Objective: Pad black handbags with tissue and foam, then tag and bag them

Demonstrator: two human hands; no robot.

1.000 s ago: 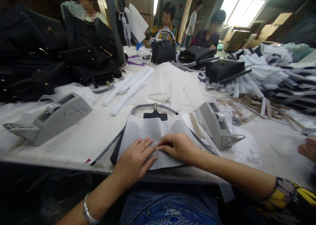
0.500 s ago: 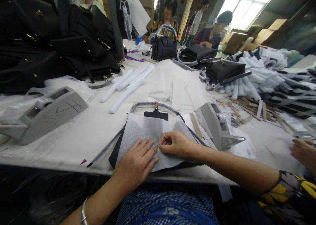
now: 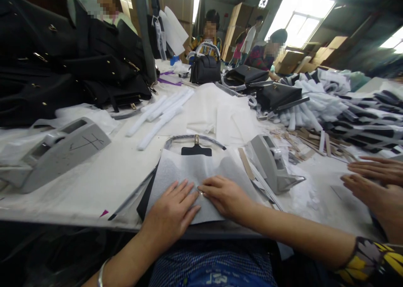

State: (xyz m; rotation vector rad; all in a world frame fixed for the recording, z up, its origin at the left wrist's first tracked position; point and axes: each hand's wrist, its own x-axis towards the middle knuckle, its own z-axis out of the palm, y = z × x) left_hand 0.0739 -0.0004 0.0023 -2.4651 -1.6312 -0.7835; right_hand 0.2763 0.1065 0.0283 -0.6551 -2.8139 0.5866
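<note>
A flat black bag lies at the table's near edge, covered by a sheet of white tissue paper [image 3: 192,169]. Its curved handle [image 3: 192,138] and black tab with a gold clasp stick out past the paper. My left hand [image 3: 171,213] rests flat on the paper, fingers stretched out. My right hand [image 3: 222,194] lies beside it, fingertips pressed down on the paper where the two hands meet; whether it pinches anything I cannot tell.
Two grey tape dispensers stand on the table, one on the left [image 3: 56,152] and one on the right [image 3: 270,163]. Black handbags [image 3: 78,64] pile up at the left. Wrapped straps [image 3: 330,98] heap at the right. Another person's hands [image 3: 374,182] rest at the right edge.
My right hand has gone from a raised pinch to lying flatter on the paper. The other person's hands at the right have come further into view.
</note>
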